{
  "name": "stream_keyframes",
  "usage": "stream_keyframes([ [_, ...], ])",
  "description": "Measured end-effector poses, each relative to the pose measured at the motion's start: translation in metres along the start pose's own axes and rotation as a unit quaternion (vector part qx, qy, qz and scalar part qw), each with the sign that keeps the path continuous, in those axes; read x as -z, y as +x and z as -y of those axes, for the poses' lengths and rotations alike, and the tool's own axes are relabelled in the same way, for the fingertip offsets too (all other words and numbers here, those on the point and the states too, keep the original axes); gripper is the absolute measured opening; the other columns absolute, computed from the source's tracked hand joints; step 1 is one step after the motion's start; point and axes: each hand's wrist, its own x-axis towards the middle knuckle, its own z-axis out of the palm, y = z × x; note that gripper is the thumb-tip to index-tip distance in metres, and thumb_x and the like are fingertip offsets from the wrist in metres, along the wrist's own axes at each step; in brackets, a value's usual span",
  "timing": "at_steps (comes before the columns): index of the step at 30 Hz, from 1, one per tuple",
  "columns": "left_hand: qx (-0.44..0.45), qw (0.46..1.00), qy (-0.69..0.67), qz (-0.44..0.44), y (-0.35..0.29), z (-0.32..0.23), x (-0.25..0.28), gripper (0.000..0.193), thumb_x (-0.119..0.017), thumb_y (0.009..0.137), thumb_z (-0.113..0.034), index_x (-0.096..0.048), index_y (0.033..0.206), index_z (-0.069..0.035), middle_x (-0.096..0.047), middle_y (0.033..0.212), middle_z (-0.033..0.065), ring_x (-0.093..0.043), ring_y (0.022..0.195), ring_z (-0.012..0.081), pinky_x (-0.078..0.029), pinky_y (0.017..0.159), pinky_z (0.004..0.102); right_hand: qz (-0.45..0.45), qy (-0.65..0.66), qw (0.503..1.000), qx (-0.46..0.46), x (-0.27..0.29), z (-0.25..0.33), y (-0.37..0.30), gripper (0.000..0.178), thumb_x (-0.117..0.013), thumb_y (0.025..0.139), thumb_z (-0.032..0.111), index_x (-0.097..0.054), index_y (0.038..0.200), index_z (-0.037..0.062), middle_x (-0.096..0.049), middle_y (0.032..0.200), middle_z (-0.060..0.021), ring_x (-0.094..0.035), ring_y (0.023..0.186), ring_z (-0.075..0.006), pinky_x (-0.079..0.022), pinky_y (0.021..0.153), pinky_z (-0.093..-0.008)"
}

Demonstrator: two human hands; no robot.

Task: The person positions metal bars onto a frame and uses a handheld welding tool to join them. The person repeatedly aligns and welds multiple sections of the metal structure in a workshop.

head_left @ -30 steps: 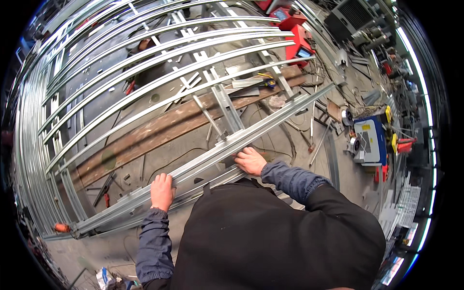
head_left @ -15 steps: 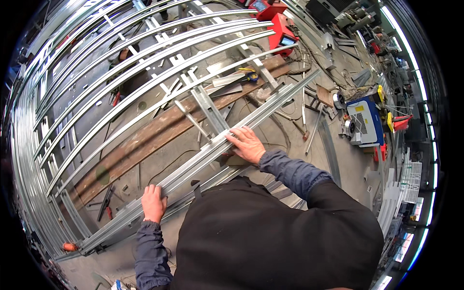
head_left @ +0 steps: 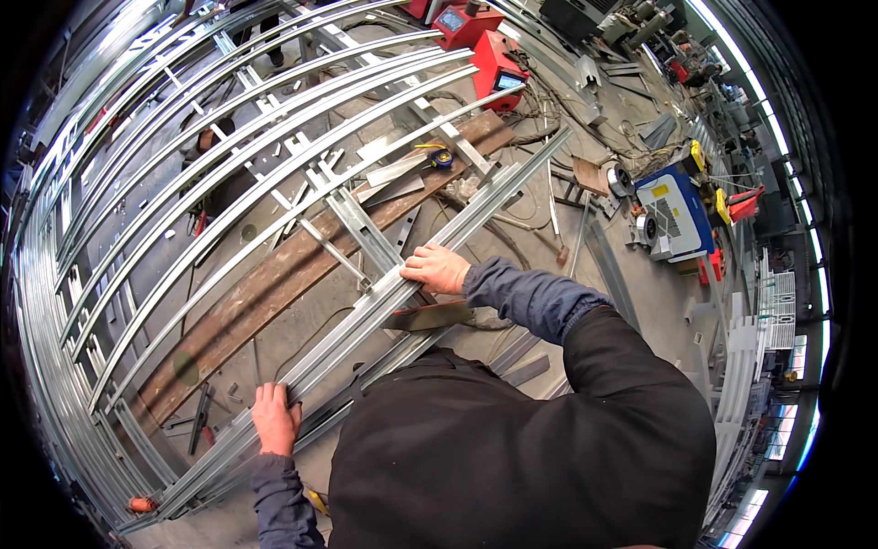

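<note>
A long silvery metal rail with lengthwise grooves runs diagonally in front of me, from lower left to upper right. My left hand is closed over its lower-left stretch, fingers curled on the far edge. Farther up, my right hand grips the same rail, close to where a crosspiece meets it from the far side. A thin round bar lies parallel to that crosspiece. Beyond the rail spreads a large frame of parallel metal bars. The undersides of my fingers are hidden.
A rusty brown beam lies beneath the frame, with a tape measure near its far end. Red machines stand at the back. To the right are a blue-and-white machine, cables and scrap metal. An orange object sits at lower left.
The whole picture has shifted, the far machines moving left and the rail's near end downward. Both hands stay on the rail. More of a dark curved piece shows below my right hand.
</note>
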Motion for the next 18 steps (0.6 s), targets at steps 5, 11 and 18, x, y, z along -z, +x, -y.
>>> stream_keyframes([
  [5,0.001,1.0,-0.001,0.006,-0.003,-0.002,0.009,0.053,-0.082,0.069,-0.014,-0.068,0.119,-0.005,-0.064,0.107,0.0133,-0.061,0.105,0.0369,-0.054,0.086,0.048,-0.001,0.006,1.0,-0.013,0.016,0.003,-0.002,0.062,-0.088,0.071,0.025,-0.067,0.128,0.0167,-0.065,0.111,-0.0011,-0.063,0.111,-0.0246,-0.049,0.098,-0.0416],
  [11,0.049,0.998,-0.046,0.003,0.005,-0.005,0.03,0.057,-0.078,0.066,-0.013,-0.069,0.122,-0.01,-0.071,0.104,0.0143,-0.069,0.1,0.038,-0.057,0.086,0.0469,0.04,0.061,0.997,-0.04,0.056,0.002,0.01,0.049,-0.08,0.075,0.024,-0.073,0.123,0.0168,-0.07,0.109,-0.0036,-0.066,0.11,-0.0272,-0.048,0.099,-0.0423],
  [18,0.139,0.977,-0.138,0.085,0.043,0.027,0.082,0.051,-0.075,0.073,-0.018,-0.07,0.121,-0.003,-0.078,0.101,0.0232,-0.076,0.093,0.0415,-0.06,0.086,0.0464,0.104,0.138,0.982,-0.076,0.108,-0.015,0.076,0.04,-0.072,0.081,0.031,-0.078,0.116,0.0139,-0.078,0.095,-0.014,-0.075,0.096,-0.0377,-0.054,0.092,-0.0499],
])
